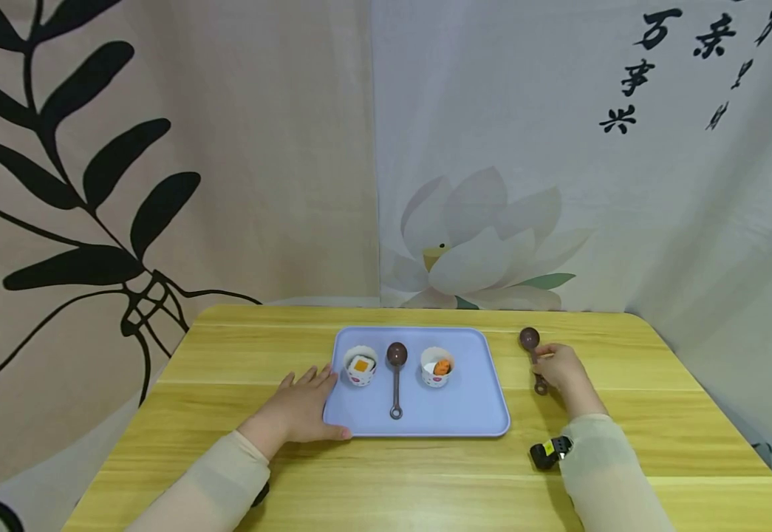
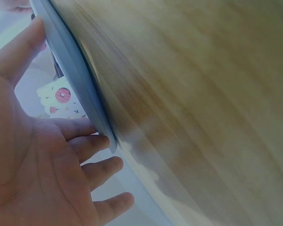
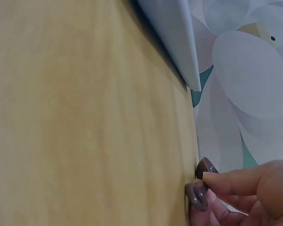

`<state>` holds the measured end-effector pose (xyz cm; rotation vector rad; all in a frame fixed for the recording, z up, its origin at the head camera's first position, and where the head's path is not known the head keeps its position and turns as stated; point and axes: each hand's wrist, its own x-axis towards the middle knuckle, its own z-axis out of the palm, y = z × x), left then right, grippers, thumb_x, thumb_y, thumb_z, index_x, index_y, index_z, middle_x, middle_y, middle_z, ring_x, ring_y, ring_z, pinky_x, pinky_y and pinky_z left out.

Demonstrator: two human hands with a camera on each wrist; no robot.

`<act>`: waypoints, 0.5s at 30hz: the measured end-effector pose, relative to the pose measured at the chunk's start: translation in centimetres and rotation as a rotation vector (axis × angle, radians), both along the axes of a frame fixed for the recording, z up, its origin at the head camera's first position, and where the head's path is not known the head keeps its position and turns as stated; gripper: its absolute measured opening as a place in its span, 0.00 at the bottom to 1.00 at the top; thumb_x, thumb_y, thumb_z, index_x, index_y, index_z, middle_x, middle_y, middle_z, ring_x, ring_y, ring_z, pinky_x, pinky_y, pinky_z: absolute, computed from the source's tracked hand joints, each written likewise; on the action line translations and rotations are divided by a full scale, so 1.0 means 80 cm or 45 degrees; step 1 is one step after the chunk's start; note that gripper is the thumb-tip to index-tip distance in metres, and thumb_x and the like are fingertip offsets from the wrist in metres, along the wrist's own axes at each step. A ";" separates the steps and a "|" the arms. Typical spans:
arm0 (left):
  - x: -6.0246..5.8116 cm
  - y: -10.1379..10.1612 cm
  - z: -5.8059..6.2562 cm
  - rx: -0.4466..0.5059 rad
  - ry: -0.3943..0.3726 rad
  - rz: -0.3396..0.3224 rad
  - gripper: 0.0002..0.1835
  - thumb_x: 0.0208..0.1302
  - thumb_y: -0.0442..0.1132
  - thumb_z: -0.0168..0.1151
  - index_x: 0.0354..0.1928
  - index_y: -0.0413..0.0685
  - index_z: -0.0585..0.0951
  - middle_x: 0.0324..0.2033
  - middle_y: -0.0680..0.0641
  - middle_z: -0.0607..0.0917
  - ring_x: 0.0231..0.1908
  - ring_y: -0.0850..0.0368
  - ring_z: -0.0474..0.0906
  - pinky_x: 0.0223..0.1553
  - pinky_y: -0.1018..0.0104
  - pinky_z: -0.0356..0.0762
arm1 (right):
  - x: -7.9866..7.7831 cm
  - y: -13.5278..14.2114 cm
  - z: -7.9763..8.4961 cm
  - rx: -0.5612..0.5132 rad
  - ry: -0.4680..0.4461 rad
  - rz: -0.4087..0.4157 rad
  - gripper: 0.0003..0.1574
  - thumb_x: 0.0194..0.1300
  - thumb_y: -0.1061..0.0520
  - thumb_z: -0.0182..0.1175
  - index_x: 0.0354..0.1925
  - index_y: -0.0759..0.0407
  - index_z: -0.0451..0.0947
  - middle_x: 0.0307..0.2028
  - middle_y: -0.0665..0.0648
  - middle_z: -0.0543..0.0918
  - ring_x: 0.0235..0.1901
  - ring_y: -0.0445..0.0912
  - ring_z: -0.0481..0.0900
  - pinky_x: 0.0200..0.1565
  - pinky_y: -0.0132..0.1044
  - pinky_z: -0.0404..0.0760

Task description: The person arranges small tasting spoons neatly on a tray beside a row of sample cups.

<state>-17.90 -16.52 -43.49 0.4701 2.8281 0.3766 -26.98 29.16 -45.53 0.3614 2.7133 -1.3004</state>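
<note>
Fingers spread, my left hand (image 1: 299, 410) rests against the left edge of a pale blue tray (image 1: 452, 417), its thumb along the near rim. On that tray stand a paper cup (image 1: 360, 377) with a white and yellow-orange square piece and another cup (image 1: 434, 380) with an orange piece. Between them lies a brown spoon (image 1: 396, 380) with a round bowl and a ring at its handle end. Right of the tray, my right hand (image 1: 564, 369) pinches the handle of a second brown spoon (image 1: 530, 338), at table level. In the right wrist view, the fingers partly hide this spoon (image 3: 198, 197).
Everything stands on a light wooden table (image 1: 386, 480). Behind it hangs a pale curtain (image 1: 492, 111) with printed leaves, a lotus and characters. A small black and yellow device (image 1: 548, 452) sits at the right wrist.
</note>
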 end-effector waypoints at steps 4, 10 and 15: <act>-0.001 0.000 -0.001 0.003 0.002 -0.002 0.61 0.51 0.71 0.69 0.74 0.33 0.61 0.75 0.35 0.58 0.74 0.33 0.52 0.69 0.30 0.45 | 0.002 0.002 -0.001 -0.017 -0.002 0.021 0.23 0.65 0.69 0.60 0.57 0.77 0.71 0.41 0.69 0.83 0.27 0.44 0.78 0.28 0.33 0.79; -0.002 0.001 0.000 0.005 0.001 -0.005 0.61 0.51 0.71 0.69 0.74 0.33 0.61 0.75 0.35 0.58 0.74 0.32 0.52 0.69 0.29 0.46 | 0.008 0.004 0.001 -0.092 -0.007 0.023 0.23 0.66 0.70 0.58 0.58 0.77 0.70 0.38 0.66 0.83 0.24 0.42 0.76 0.26 0.33 0.79; -0.003 0.000 -0.003 -0.004 0.002 0.000 0.62 0.50 0.72 0.68 0.74 0.34 0.61 0.75 0.35 0.58 0.74 0.33 0.52 0.69 0.30 0.45 | 0.014 0.003 0.009 -0.081 -0.006 0.050 0.22 0.68 0.70 0.57 0.59 0.78 0.69 0.41 0.70 0.83 0.26 0.43 0.77 0.28 0.34 0.80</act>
